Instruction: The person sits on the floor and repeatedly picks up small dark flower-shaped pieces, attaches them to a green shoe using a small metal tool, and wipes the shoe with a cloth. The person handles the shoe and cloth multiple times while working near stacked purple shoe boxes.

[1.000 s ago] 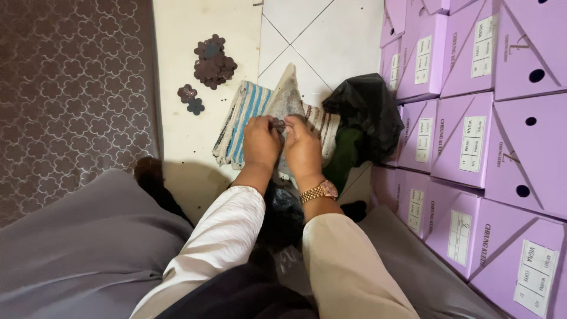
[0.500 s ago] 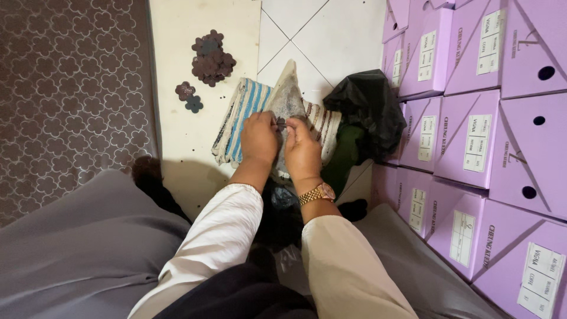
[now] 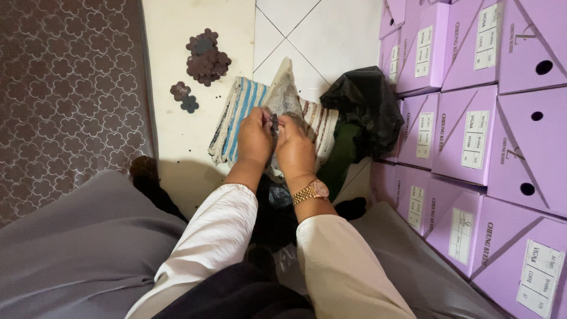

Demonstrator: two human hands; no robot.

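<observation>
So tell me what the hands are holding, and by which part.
Both the left hand and the right hand pinch a small dark piece between their fingertips, each at one side of it. What kind of piece it is cannot be told.

Stacked lilac cardboard boxes [image 3: 466, 100] with white rectangular labels [image 3: 475, 140] along the right side.

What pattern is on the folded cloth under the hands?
Folded cloth: cream with blue stripes, seen in the head view.
</observation>
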